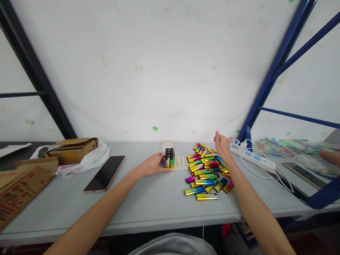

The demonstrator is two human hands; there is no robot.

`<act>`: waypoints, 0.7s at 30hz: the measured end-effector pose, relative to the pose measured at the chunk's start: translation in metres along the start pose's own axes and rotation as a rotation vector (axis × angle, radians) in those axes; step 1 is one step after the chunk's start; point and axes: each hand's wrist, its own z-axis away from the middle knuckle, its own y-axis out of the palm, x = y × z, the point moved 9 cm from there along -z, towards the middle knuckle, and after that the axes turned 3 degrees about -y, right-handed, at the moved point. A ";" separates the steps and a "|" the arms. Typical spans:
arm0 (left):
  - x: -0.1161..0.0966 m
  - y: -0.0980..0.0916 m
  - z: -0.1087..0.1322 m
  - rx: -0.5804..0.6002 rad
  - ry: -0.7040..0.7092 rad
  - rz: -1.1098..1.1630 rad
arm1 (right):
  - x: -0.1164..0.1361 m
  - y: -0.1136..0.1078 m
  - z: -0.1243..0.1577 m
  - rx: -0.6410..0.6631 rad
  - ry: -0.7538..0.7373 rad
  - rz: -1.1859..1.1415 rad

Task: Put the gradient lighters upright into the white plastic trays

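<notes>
Black-topped lighters stand upright in a close group at the left end of a white holed tray. My left hand grips that end, thumb along the near side and fingers around the far side. A heap of loose lighters, metallic yellow, blue, green and pink, lies right of the tray. My right hand is raised at the heap's far right edge, its fingers curled closed. Whatever it may hold is hidden from view.
Another white holed tray lies behind, near the wall. A phone, cardboard boxes and a white plastic bag are at left. At right are a power strip, blue rack posts and another person's hand beside plastic packets.
</notes>
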 end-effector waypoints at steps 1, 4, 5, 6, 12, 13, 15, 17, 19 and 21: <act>0.000 0.000 0.000 0.005 -0.001 -0.001 | -0.003 0.000 -0.001 -0.001 -0.005 0.004; 0.000 0.001 0.001 0.018 -0.004 0.000 | -0.007 0.003 -0.002 0.021 -0.029 0.019; 0.001 0.001 0.001 0.016 -0.007 0.001 | -0.008 0.005 -0.003 0.030 -0.033 0.027; 0.002 0.001 0.001 0.011 -0.011 -0.001 | -0.009 0.006 -0.002 0.039 -0.035 0.034; 0.006 0.003 -0.001 0.009 -0.009 0.001 | -0.018 0.029 0.002 0.205 -0.021 0.017; 0.006 0.003 -0.001 0.008 -0.007 0.006 | -0.020 0.034 0.003 0.235 -0.012 0.014; 0.004 0.002 -0.001 0.002 0.000 0.019 | -0.024 0.038 0.003 0.260 -0.001 0.009; 0.002 0.000 0.000 -0.002 0.006 0.032 | -0.026 0.040 0.002 0.253 -0.011 0.007; 0.002 0.000 0.000 0.001 0.002 0.032 | -0.025 0.042 0.001 0.246 -0.032 0.014; 0.003 0.001 0.000 0.007 -0.006 0.029 | -0.024 0.044 0.000 0.248 -0.046 0.029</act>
